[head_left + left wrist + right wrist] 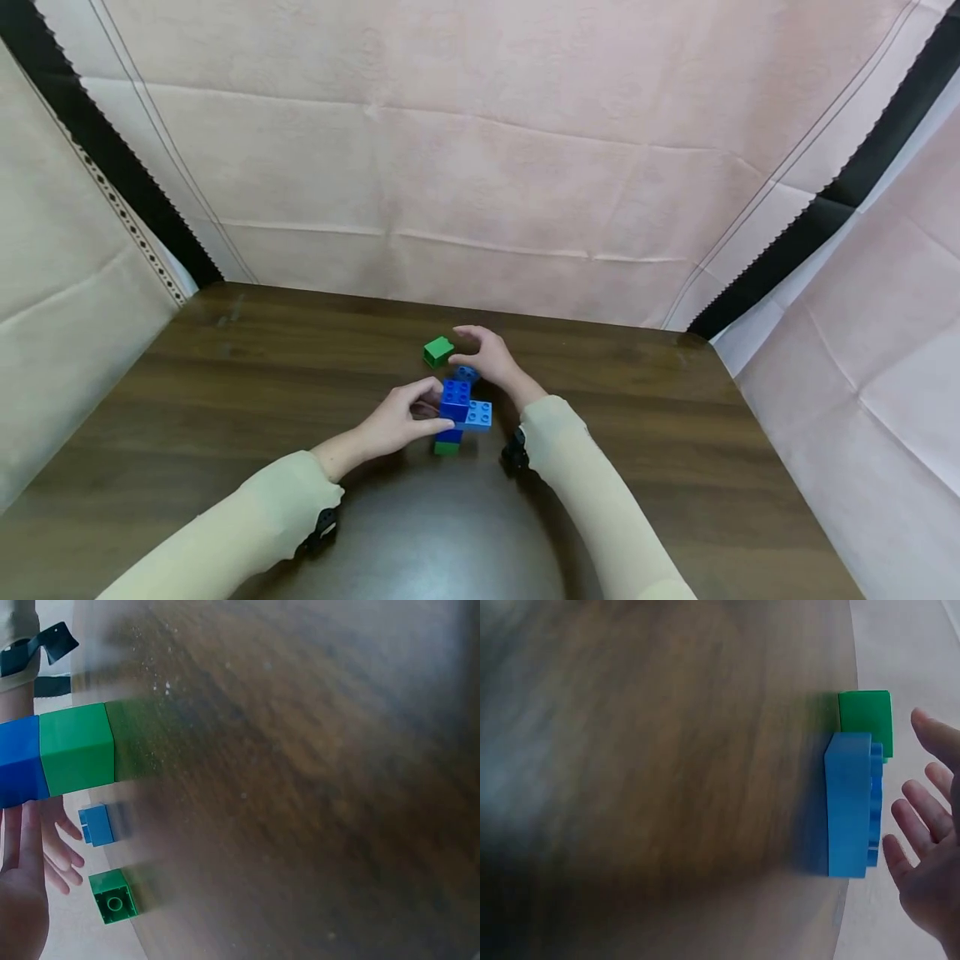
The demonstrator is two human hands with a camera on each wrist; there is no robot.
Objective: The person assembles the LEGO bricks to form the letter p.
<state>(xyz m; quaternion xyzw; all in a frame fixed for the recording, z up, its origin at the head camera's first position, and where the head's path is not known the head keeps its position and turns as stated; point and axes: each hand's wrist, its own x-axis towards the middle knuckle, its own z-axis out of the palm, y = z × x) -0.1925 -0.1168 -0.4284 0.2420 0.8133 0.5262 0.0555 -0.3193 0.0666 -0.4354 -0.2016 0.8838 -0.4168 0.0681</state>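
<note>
My left hand (397,418) grips a stack of toy building bricks (454,400) between thumb and fingers. Its lowest brick is green (77,750), with a dark blue one (19,761) above; higher up, a light blue brick (478,415) juts to the right under another dark blue brick at the top. Beyond the stack, a loose blue brick (847,806) lies on the table with its studs up. My right hand (491,358) hovers just over that brick, fingers spread and holding nothing. A loose green brick (438,352) sits to the left of the right fingertips, its hollow underside facing the left wrist camera (114,903).
The bricks are on a dark brown wooden table (300,350). Pale cloth (480,192) hangs behind its far edge and along both sides. A black strap device (321,527) is worn at each wrist.
</note>
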